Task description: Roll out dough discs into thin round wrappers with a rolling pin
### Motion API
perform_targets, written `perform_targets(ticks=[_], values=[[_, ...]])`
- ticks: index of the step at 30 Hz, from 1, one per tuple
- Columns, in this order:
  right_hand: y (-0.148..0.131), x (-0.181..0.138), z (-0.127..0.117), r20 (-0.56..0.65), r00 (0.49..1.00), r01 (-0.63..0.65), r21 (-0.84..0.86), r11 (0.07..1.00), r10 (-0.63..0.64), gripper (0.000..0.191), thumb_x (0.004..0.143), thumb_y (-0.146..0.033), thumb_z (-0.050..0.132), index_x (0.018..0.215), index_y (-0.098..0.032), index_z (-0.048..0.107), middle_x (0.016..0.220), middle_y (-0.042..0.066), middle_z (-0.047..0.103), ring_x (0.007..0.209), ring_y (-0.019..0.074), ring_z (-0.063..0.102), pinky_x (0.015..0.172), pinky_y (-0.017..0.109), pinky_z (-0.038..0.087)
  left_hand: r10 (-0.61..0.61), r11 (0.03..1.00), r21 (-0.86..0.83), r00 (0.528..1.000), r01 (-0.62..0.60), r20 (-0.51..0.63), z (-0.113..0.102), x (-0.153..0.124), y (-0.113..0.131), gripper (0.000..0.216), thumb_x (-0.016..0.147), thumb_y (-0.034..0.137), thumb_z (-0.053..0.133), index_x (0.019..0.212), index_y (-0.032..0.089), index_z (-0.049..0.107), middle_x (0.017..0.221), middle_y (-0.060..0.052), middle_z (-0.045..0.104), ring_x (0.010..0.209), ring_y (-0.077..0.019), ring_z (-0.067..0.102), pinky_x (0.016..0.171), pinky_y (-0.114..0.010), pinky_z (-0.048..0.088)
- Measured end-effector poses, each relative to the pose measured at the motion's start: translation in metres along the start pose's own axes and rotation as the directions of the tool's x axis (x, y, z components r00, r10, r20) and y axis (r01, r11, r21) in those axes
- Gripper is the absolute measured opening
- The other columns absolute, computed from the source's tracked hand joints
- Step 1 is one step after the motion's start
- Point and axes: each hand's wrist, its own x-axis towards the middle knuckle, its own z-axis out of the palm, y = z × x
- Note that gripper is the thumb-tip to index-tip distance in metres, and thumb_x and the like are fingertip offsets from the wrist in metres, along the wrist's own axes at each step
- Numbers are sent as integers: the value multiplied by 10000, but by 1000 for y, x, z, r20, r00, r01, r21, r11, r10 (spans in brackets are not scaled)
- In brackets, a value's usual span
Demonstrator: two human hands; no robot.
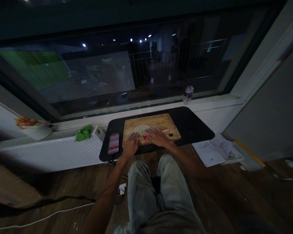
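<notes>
On a wooden cutting board [151, 122] lies a pale, flattened round of dough [142, 128]. A rolling pin [164, 130] with a red label lies across the near part of the dough, partly covered by my hands. My left hand [131, 143] is over its left end, fingers laid across it. My right hand [156, 136] bears down on it right of the label, its fingers reaching over it toward the dough. The pin's right end sticks out past that hand. The undersides of both hands are hidden.
The board sits on a black tabletop [194, 125] with a phone [114, 143] at its left. A plastic bottle [188, 93] stands on the windowsill. A green cloth [83, 132] hangs over the radiator [63, 151], near a white pot [37, 130]. Papers [210, 151] lie below right.
</notes>
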Motion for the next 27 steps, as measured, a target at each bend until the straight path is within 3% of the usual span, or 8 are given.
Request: perform_targets(ticks=[11, 20, 27], values=[[-17, -28, -11, -113, 993, 41, 93, 995, -30, 472, 1182, -247, 497, 1595, -229, 726, 1643, 103, 712, 1604, 277, 594, 1427, 581, 312, 76, 988, -141, 995, -66, 63, -15, -13, 7, 429, 1172, 304, 504, 1505, 242, 767, 1554, -86, 778, 1582, -292, 632, 1382, -581, 486], [-7, -32, -2, -190, 976, 138, 148, 979, -108, 497, 1115, -190, 671, 1597, -293, 731, 1558, 113, 772, 1523, 304, 669, 1370, 619, 411, 79, 953, -294, 997, -69, 24, -9, -19, -2, 377, 1096, 290, 632, 1408, 260, 841, 1487, -82, 814, 1484, -324, 721, 1335, -578, 540], [-6, -26, -3, -143, 986, 105, 116, 988, -88, 476, 1160, -233, 602, 1623, -251, 709, 1610, 124, 735, 1582, 300, 622, 1401, 589, 374, 89, 963, -258, 995, -72, 54, -6, -11, -12, 418, 1115, 295, 585, 1465, 260, 810, 1532, -76, 789, 1553, -316, 665, 1387, -600, 470]])
